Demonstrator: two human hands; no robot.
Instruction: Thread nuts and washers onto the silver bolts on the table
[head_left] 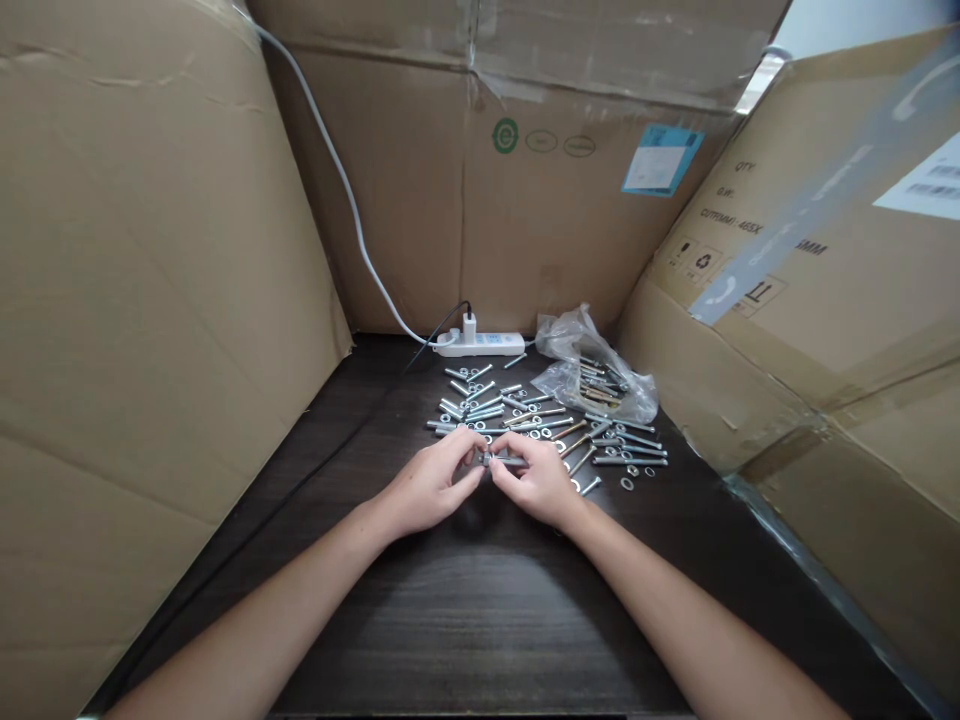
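Observation:
Between my two hands, just above the dark table, lies a metal bolt (510, 461), held roughly level. My right hand (536, 478) is closed, thumb and fingers pinching its shank. My left hand (437, 482) is closed at the left end, its fingertips around a small nut-like piece (486, 458). Fingers hide part of both, so I cannot tell how far the piece sits on the bolt. Just beyond the hands are scattered loose bolts (570, 430), metal sleeves (454, 410) and washers (627, 484).
A clear plastic bag (555, 335) with more bolts inside lies at the back right. Behind the loose hardware sits a white power strip (487, 345) with a plugged-in adapter. A black cable (300, 490) crosses the left of the table (465, 620). Cardboard walls (390, 200) enclose three sides.

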